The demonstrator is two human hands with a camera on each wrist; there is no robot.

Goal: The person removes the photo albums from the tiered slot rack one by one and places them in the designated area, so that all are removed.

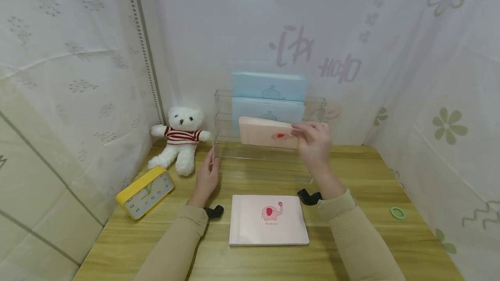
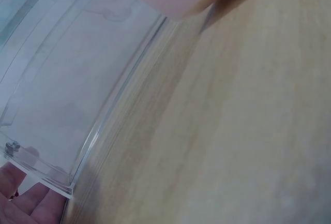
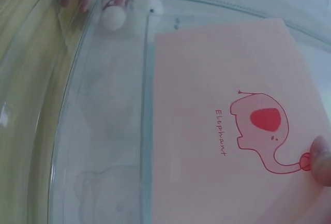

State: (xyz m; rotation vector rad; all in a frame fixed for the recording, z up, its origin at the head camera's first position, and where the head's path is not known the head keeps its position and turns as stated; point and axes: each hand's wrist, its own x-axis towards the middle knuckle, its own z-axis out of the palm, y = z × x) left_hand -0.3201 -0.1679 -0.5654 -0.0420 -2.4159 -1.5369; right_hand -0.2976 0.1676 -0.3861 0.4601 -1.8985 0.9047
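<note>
My right hand (image 1: 315, 144) pinches the right end of a pink notebook (image 1: 261, 132), thumb over the front cover. In the right wrist view the cover shows a red elephant drawing (image 3: 266, 131) and the word "Elephant". The notebook is tilted in front of a clear tiered rack (image 1: 269, 158), overlapping its middle tiers. My left hand (image 1: 206, 181) touches the rack's left side; its fingers (image 2: 44, 200) lie along the outer panel, near a corner screw. Two light blue notebooks, one rear (image 1: 269, 83) and one in front of it (image 1: 267, 106), stand in the upper tiers.
Another pink elephant notebook (image 1: 268, 220) lies flat on the wooden table (image 1: 269, 263), between my forearms. To the left are a white teddy bear (image 1: 180, 140) in a striped sweater and a yellow clock (image 1: 145, 192). A green ring (image 1: 397, 213) lies at the right. Patterned curtains surround the table.
</note>
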